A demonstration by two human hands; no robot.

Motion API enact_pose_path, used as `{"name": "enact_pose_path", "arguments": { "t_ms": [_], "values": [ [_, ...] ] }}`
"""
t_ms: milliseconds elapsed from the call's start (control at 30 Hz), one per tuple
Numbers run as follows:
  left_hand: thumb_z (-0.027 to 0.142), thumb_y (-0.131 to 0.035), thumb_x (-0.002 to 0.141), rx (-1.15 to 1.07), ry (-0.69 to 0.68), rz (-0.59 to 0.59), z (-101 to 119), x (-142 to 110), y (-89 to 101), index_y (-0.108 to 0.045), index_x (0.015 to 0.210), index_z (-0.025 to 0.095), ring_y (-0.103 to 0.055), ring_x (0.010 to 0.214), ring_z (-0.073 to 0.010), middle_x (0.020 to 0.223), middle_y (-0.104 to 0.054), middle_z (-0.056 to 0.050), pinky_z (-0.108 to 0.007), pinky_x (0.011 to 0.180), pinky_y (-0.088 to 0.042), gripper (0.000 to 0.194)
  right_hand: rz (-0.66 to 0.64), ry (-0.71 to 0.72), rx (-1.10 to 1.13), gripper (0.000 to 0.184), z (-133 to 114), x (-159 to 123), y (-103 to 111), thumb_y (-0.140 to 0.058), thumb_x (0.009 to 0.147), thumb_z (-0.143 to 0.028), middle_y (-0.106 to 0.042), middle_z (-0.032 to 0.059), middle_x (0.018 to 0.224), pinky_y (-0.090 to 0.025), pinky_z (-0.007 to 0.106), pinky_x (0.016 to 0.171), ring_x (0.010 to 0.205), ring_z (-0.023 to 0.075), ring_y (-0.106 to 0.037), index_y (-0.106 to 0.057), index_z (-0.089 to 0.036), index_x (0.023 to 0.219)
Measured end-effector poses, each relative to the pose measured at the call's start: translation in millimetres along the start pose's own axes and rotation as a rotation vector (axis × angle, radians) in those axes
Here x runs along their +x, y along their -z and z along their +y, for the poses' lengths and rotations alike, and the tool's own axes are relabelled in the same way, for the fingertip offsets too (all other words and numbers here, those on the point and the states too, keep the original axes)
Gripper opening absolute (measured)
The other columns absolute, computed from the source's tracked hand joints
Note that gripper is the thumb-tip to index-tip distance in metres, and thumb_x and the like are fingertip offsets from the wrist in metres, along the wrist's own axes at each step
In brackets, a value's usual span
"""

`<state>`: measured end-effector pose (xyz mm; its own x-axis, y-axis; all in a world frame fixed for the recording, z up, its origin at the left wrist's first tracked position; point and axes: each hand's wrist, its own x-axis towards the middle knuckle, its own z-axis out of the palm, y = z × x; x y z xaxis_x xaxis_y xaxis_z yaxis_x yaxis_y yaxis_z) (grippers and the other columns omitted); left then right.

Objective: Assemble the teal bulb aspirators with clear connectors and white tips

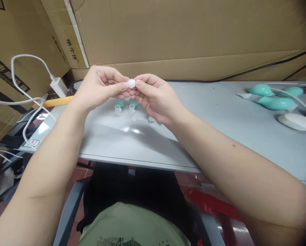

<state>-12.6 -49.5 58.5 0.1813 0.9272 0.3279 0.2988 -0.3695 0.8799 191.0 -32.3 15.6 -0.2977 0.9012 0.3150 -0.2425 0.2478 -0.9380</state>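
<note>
Both hands meet above the grey table (219,116) and pinch one small white plastic part (131,83) between their fingertips. My left hand (98,87) grips it from the left with thumb and forefinger. My right hand (155,95) holds it from the right. Below the hands, on the table, stand two small clear caps (117,109) (131,108) with teal bulbs (120,102) behind them, partly hidden by my fingers. A few more small white pieces (151,119) lie near my right wrist.
Several teal rubber bulbs (273,97) with white tubes lie at the far right, next to a white oval object (296,121). Cardboard boxes (168,34) wall the back. A white charger (58,86) and cables sit at the left edge. A yellow strip (56,101) lies by it.
</note>
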Motion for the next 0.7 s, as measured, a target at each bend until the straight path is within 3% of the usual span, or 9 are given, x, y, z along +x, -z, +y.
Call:
{"name": "enact_pose_path", "arguments": {
  "t_ms": [233, 367, 567, 700],
  "values": [
    [0.040, -0.095, 0.082, 0.048, 0.007, 0.016, 0, 0, -7.1, -0.078, 0.094, 0.016, -0.084, 0.097, -0.0255, 0.090, -0.083, -0.007, -0.037, 0.090, -0.072, 0.031, 0.083, 0.022, -0.018, 0.026, 7, 0, -3, -0.093, 0.087, -0.047, -0.083, 0.0046, 0.098, -0.070, 0.040, 0.092, 0.102, 0.0235, -0.081, -0.077, -0.026, 0.088],
    [0.041, -0.095, 0.081, 0.073, -0.002, 0.025, 1, 0, -11.0, -0.078, 0.092, 0.016, -0.083, 0.095, -0.0259, 0.088, -0.083, -0.008, -0.039, 0.092, -0.073, 0.032, 0.099, 0.015, 0.014, 0.028, 9, -1, -3, -0.096, 0.085, -0.042, -0.081, 0.0042, 0.091, -0.070, 0.039, 0.092, 0.097, 0.0216, -0.081, -0.075, -0.024, 0.079],
    [0.043, -0.093, 0.084, 0.055, -0.011, -0.015, 3, -2, -3.2, -0.079, 0.096, 0.017, -0.084, 0.097, -0.0240, 0.095, -0.084, -0.008, -0.035, 0.090, -0.072, 0.032, 0.034, -0.047, 0.044, 0.033, 0, 0, 2, -0.100, 0.081, -0.048, -0.083, 0.0050, 0.094, -0.071, 0.037, 0.088, 0.098, 0.0224, -0.082, -0.077, -0.025, 0.088],
    [0.040, -0.092, 0.085, 0.056, -0.016, -0.017, 4, -3, -1.3, -0.080, 0.097, 0.016, -0.084, 0.094, -0.0230, 0.092, -0.084, -0.007, -0.034, 0.089, -0.072, 0.029, 0.018, -0.079, 0.059, 0.020, -4, 1, 2, -0.094, 0.085, -0.035, -0.083, 0.0039, 0.093, -0.070, 0.035, 0.089, 0.094, 0.0201, -0.082, -0.078, -0.023, 0.088]
  ]
}}
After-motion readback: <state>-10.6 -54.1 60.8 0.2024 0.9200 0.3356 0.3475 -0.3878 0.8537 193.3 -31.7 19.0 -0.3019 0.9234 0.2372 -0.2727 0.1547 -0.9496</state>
